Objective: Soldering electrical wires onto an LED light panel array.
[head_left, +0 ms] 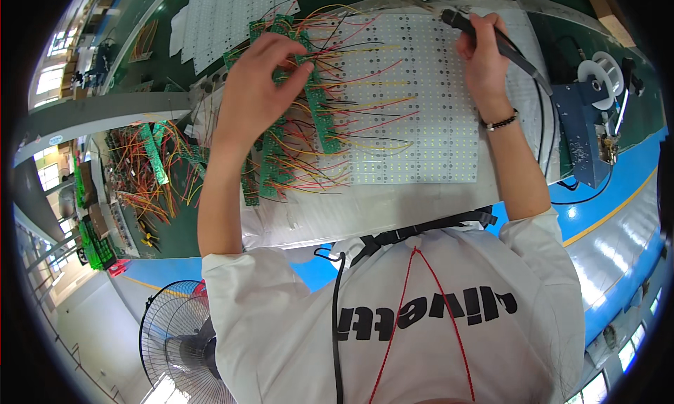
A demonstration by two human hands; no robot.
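My left hand point(263, 77) is over several long green circuit boards point(319, 116) strung with red, black and yellow wires point(379, 70). Its thumb and index finger come together at a bunch of these wires by a board's upper part; the exact grip is partly hidden. In my right hand point(484, 60) is a black-handled soldering iron point(458, 21), its tip end pointing up and left, away from the boards. A black cable runs from it down past my wrist. Beneath the wires lies a white panel point(414, 137) covered in rows of small dots.
At the right stands a blue machine point(583, 134) with a white spool point(601, 77). More wired boards point(153, 151) pile up at the left, near pliers point(149, 237). White sheets point(228, 18) lie at the back. A grey bar point(105, 116) crosses the left side; a fan point(179, 334) stands below.
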